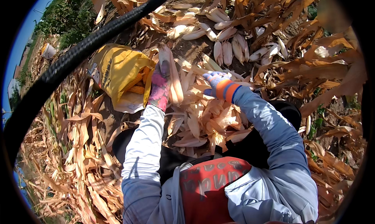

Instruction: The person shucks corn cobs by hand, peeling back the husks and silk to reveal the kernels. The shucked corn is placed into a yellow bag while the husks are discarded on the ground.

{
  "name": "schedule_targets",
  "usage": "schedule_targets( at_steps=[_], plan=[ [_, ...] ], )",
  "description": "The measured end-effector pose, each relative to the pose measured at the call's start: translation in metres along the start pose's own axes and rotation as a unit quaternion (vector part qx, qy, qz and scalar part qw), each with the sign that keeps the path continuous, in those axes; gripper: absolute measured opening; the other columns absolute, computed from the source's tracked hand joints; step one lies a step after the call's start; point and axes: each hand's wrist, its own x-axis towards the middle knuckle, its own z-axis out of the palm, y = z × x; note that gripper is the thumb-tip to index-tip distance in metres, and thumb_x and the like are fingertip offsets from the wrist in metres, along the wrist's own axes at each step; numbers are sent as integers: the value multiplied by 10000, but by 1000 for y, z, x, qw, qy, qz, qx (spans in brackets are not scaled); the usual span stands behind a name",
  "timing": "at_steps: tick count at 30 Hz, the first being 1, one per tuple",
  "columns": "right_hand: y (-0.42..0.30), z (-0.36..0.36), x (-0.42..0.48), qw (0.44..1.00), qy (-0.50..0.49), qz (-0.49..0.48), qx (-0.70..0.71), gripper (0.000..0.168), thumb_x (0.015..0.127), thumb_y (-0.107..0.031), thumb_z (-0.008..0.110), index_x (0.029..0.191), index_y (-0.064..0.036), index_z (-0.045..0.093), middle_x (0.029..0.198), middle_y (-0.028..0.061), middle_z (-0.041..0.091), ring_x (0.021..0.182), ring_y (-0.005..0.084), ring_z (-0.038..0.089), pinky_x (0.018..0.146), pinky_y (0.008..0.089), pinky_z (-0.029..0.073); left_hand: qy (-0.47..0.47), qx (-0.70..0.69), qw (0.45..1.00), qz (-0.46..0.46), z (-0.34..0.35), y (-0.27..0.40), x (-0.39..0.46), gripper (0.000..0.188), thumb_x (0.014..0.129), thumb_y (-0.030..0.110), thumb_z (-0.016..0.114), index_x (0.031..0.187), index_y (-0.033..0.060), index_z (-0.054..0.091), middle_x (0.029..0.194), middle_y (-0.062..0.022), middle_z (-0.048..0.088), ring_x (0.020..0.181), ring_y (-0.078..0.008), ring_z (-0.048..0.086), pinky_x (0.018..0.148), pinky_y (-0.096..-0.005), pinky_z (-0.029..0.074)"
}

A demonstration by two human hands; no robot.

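Observation:
My left hand, in a dark floral glove, is closed around the upper part of a corn ear in its dry husk. The ear hangs beside the mouth of a yellow sack, where husked orange corn cobs show. My right hand, in a lilac and orange knitted glove, is over loose pale husks; its palm side is hidden, and whether it grips a husk cannot be told. Unhusked corn ears lie on the soil in front of both hands.
Dry corn stalks and leaves cover the ground at left, with more standing or leaning at right. A white bucket stands far left. A black braided cable crosses the upper left of the view. Green bushes grow beyond.

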Motion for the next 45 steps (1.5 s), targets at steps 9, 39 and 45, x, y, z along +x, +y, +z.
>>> schedule_targets(
  at_steps=[9, 39, 45],
  plan=[
    [-34, -12, 16, 860, 81, 30, 503, 471, 834, -313, 555, 1119, 50, 459, 1007, 150, 568, 912, 184, 536, 787, 288, 422, -38, -153, 987, -21, 30, -11, -18, 417, 825, 284, 565, 1127, 13, 468, 1004, -122, 578, 864, -195, 577, 752, -275, 459],
    [-2, 28, 55, 791, 93, -35, 603, 310, 829, -152, 529, 1114, -33, 515, 949, 88, 604, 875, 122, 521, 776, 269, 418, -81, -72, 978, 178, 32, -11, 0, 215, 812, 105, 552, 1011, 27, 571, 966, -70, 584, 811, -142, 566, 709, -239, 445],
    [-24, -16, 29, 851, 265, -104, 441, 390, 744, 72, 447, 1096, -66, 541, 878, 133, 613, 802, 197, 575, 720, 286, 433, -36, 152, 895, 418, 24, 3, -2, 303, 742, -57, 492, 1023, 29, 567, 935, -50, 580, 794, -163, 567, 725, -257, 447]
  ],
)
